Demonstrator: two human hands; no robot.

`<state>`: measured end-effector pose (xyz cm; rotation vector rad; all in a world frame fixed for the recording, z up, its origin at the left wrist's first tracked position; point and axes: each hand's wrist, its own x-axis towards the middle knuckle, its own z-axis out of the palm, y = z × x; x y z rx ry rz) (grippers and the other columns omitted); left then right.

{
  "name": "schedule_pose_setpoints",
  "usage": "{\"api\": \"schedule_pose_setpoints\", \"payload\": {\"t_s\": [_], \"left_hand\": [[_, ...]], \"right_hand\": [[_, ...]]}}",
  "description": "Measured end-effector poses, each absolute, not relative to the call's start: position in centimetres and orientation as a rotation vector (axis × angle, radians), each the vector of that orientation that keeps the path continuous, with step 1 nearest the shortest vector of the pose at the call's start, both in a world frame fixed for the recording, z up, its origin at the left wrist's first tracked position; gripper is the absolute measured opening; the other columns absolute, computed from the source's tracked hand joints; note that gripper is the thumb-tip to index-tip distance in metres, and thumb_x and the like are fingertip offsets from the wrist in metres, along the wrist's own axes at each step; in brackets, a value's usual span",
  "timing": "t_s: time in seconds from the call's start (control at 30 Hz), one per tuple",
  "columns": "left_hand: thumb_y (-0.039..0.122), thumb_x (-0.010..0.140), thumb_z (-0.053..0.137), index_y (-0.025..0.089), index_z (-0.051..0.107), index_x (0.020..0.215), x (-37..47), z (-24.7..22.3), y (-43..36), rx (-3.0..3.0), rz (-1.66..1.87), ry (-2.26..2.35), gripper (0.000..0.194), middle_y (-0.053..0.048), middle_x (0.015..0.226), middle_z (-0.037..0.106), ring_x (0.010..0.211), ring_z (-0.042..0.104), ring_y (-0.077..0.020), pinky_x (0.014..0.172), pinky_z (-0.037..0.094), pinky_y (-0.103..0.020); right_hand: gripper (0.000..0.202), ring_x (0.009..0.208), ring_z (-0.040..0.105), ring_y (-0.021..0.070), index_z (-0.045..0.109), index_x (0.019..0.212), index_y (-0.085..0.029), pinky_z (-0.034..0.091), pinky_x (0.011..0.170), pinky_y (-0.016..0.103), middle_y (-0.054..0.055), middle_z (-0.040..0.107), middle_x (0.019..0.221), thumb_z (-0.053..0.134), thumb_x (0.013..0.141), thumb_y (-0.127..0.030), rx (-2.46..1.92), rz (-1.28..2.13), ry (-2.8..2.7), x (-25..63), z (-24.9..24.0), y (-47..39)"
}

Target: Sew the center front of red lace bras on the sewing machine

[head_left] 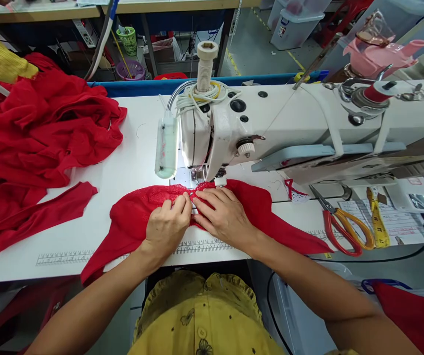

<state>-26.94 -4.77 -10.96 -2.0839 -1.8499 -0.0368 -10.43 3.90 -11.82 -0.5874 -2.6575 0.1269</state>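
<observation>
A red lace-trimmed garment point(130, 212) lies spread across the white sewing table, its upper middle under the needle area of the sewing machine point(219, 133). My left hand point(169, 222) is closed, pinching the garment's lace edge just in front of the presser foot point(197, 173). Close beside it, my right hand point(226, 214) lies over the cloth with fingers bent and the fingertips at the same lace edge. Whatever sits right between the two hands' fingertips is partly hidden. One end of the garment hangs over the table's front edge at left.
Red fabric point(49, 133) is heaped on the left. Scissors point(345, 224), a yellow tape measure point(379, 222) and a paper sheet point(400, 224) lie at right. A red thread spool point(380, 91) and a pink teapot-shaped thing point(382, 54) are on or behind the machine.
</observation>
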Motion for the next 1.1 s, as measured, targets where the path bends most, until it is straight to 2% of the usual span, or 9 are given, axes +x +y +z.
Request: {"api": "schedule_pose_setpoints", "payload": {"t_s": [0.23,0.4,0.47,0.6,0.7,0.8,0.87,1.0,1.1], "left_hand": [[0.012,0.099,0.048,0.019,0.07,0.119,-27.2,-10.6,-4.9,-2.026,-0.056,-2.009,0.031,-0.004,0.08,0.067,0.065,0.061,-0.0183,0.045,0.026,-0.032],[0.016,0.098,0.055,0.02,0.067,0.12,-28.6,-9.6,-7.0,-1.854,-0.463,-2.006,0.026,-0.001,0.086,0.07,0.07,0.065,-0.0149,0.048,0.036,-0.028],[0.018,0.097,0.058,0.017,0.065,0.117,-28.0,-9.3,-8.1,-1.83,-0.668,-1.988,0.021,-0.003,0.092,0.07,0.073,0.066,-0.0138,0.053,0.042,-0.025],[0.01,0.096,0.052,0.014,0.06,0.115,-24.3,-9.2,-10.1,-1.997,-0.939,-1.949,0.02,-0.007,0.089,0.065,0.075,0.065,-0.0156,0.06,0.051,-0.024],[0.014,0.098,0.047,0.01,0.054,0.124,-22.6,-8.8,-11.0,-2.174,-1.145,-1.955,0.027,-0.013,0.099,0.065,0.091,0.067,-0.0205,0.075,0.059,-0.029],[0.019,0.099,0.052,0.013,0.053,0.129,-24.3,-8.0,-10.8,-2.311,-1.242,-1.973,0.031,-0.015,0.113,0.066,0.106,0.065,-0.0219,0.091,0.058,-0.032],[0.013,0.099,0.051,0.017,0.058,0.123,-26.8,-7.8,-9.8,-2.292,-1.192,-1.978,0.025,-0.009,0.108,0.068,0.101,0.067,-0.0182,0.09,0.058,-0.029],[0.008,0.099,0.045,0.015,0.062,0.116,-30.3,-9.3,-6.1,-2.386,-0.984,-1.793,0.024,-0.01,0.116,0.068,0.108,0.065,-0.0194,0.095,0.058,-0.033],[0.008,0.099,0.046,0.009,0.063,0.115,-30.5,-11.4,-4.3,-2.485,-0.814,-1.692,0.023,-0.014,0.121,0.068,0.113,0.065,-0.0232,0.105,0.054,-0.041]], "right_hand": [[0.029,0.114,0.06,0.0259,0.069,0.118,-0.016,0.042,0.108,0.046,0.011,0.07,0.122,0.055,0.1,-0.034,-0.585,0.148,-2.629,-10.5,-12.1,3.9],[0.028,0.124,0.057,0.0293,0.069,0.118,-0.015,0.038,0.113,0.052,0.014,0.065,0.132,0.057,0.099,-0.032,-0.597,0.256,-2.599,-9.4,-10.4,3.5],[0.03,0.124,0.058,0.0277,0.066,0.124,-0.017,0.043,0.11,0.049,0.013,0.066,0.13,0.055,0.101,-0.032,-0.676,0.513,-2.479,-9.2,-9.3,2.1],[0.043,0.124,0.061,0.021,0.051,0.142,-0.021,0.05,0.106,0.04,0.012,0.065,0.133,0.046,0.104,-0.041,-0.732,1.437,-2.061,-10.0,-7.9,-1.9],[0.038,0.122,0.062,0.0188,0.059,0.13,-0.021,0.051,0.106,0.039,0.01,0.067,0.13,0.035,0.108,-0.039,-0.774,1.725,-1.717,-10.5,-7.7,-3.3],[0.035,0.089,0.07,0.0164,0.062,0.117,-0.022,0.059,0.081,0.033,0.005,0.073,0.099,0.032,0.108,-0.039,-0.8,1.592,-1.611,-9.7,-7.8,-2.0],[0.031,0.073,0.066,0.0148,0.062,0.113,-0.022,0.056,0.07,0.03,0.002,0.069,0.081,0.036,0.108,-0.037,-0.842,1.309,-1.8,-9.2,-8.1,-0.2],[0.023,0.089,0.064,0.0183,0.072,0.102,-0.021,0.053,0.08,0.032,0.006,0.072,0.094,0.05,0.102,-0.029,-0.791,0.548,-2.352,-9.9,-9.7,3.1],[0.023,0.098,0.064,0.0201,0.073,0.105,-0.019,0.054,0.078,0.031,0.006,0.074,0.107,0.054,0.101,-0.031,-0.703,0.254,-2.478,-11.2,-11.3,4.2]]}}
